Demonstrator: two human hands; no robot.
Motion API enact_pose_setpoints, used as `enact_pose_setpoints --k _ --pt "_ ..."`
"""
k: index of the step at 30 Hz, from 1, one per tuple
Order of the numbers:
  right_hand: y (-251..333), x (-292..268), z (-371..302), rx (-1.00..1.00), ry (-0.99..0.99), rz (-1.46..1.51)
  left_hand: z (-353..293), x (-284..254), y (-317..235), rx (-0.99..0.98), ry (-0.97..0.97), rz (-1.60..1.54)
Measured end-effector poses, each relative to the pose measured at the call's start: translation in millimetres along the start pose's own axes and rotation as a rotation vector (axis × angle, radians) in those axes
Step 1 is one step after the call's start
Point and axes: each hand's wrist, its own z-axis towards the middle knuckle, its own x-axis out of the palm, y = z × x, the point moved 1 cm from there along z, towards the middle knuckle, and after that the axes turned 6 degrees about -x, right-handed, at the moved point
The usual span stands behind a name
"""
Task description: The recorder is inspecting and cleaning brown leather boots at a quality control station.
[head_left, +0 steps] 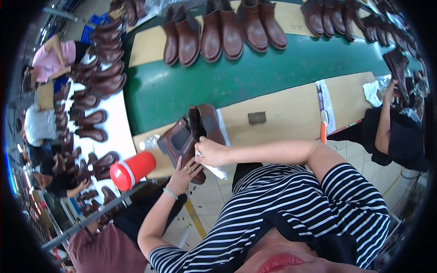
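Observation:
A brown leather ankle boot with a dark elastic side panel lies tilted at the table's near edge. My left hand, a ring on one finger, holds it with fingers laid along its side. My right hand is closed on a white cloth and presses against the same boot, near its opening. Part of the cloth hangs below the fingers. Just behind stands another brown boot, touching or nearly touching the first. My hands hide part of the held boot, and its toe shows below them.
A red cylindrical container with a pale band stands left of my hands. On the board to the right are a small dark block and an orange-handled tool. Several brown boots line the green table's far side. Co-workers are at both sides.

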Motion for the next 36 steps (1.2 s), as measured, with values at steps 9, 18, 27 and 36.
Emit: enact_pose_setpoints --k 9,18,27,36 --pt "-67.0 -173.3 -152.3 0.196 -0.323 0.687 -3.8 -163.7 -11.8 -0.354 -0.834 -0.858" --pt "-213.5 -172.4 -268.2 0.466 -0.631 0.906 262.7 -341.9 -8.0 0.127 -0.861 -1.11" --pt "-227.6 -174.4 -300.4 0.525 -0.825 1.008 527.2 -488.7 44.0 -0.674 -1.016 -0.781" --pt "-217.4 -206.4 -322.4 0.394 -0.937 1.1 602.2 -467.2 120.5 -0.671 -0.597 -0.541"
